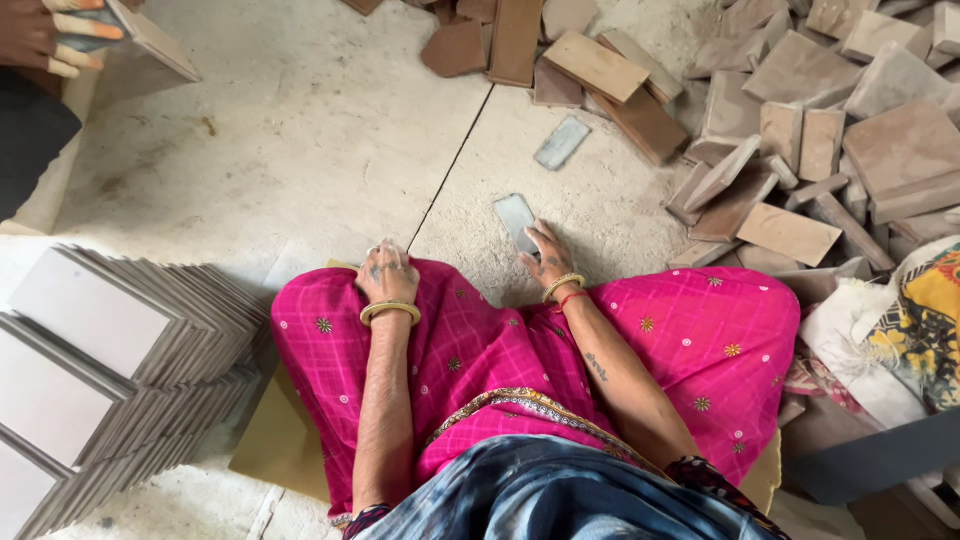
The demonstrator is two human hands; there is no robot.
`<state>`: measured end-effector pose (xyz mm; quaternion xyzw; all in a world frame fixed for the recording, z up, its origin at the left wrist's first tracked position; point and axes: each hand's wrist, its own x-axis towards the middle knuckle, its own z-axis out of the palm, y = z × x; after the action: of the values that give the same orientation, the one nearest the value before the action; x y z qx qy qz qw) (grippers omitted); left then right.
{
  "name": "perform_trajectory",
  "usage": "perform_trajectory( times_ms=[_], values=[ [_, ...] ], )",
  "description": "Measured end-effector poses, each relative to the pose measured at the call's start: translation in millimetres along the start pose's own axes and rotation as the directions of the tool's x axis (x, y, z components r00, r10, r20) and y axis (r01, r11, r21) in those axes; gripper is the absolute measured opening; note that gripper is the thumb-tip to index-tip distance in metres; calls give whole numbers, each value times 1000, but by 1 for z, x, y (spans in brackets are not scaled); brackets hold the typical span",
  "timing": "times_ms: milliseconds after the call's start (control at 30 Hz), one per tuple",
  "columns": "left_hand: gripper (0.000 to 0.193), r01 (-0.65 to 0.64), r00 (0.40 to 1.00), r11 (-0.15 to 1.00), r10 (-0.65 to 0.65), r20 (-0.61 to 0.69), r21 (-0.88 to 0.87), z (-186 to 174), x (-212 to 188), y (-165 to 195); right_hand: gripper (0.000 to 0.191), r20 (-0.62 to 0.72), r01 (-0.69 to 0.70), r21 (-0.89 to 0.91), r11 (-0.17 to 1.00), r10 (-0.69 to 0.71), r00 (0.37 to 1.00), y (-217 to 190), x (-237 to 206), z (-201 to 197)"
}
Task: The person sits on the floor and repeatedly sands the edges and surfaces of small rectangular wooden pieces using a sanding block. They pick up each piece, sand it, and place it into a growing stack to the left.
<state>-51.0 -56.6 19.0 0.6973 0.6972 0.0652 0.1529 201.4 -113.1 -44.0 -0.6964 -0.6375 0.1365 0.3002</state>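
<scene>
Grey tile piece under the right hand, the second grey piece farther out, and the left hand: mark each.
Grey tile piece [514, 215]: head view, bare upper face.
Second grey piece [561, 143]: head view, centre.
Left hand [387, 272]: head view, back of hand.

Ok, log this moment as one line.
left hand: resting on pink knee | right hand: touching grey tile on floor | nearby: loose tile pile

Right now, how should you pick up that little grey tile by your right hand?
The grey tile lies flat on the floor, with the right hand on its near end. It probably goes best pinched across its two long edges, coming from above at the near end. The flat face gives no grip.
</scene>
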Motion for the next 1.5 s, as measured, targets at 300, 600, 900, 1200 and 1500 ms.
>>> perform_trajectory(
  times_ms=[300, 600, 900, 1200, 1500],
  values=[
    [59, -379, 896, 799, 190, 402, 467, 7, 1, 2, 62, 67, -48, 14, 999, 47, 997, -5, -8, -5],
    [56, -519, 722, 834, 313, 617, 184, 16, 7, 5, 57, 11, -16, 66, 998, 15, 1000, -12, -11, -14],
    [35, -381, 802, 868, 140, 581, 317, 10, -2, 34, 54, 10, 34, -5, 999, -34, 999, -19, -22, -27],
    [41, -372, 778, 862, 87, 622, 345, 21, 8, 47, 54, 100, -1, -1, 1000, 1, 995, -18, -25, -23],
    [56, -397, 786, 814, 63, 616, 423, 23, 13, 16, 46, 48, -43, 1, 999, 43, 998, -10, -24, -10]
  ],
)
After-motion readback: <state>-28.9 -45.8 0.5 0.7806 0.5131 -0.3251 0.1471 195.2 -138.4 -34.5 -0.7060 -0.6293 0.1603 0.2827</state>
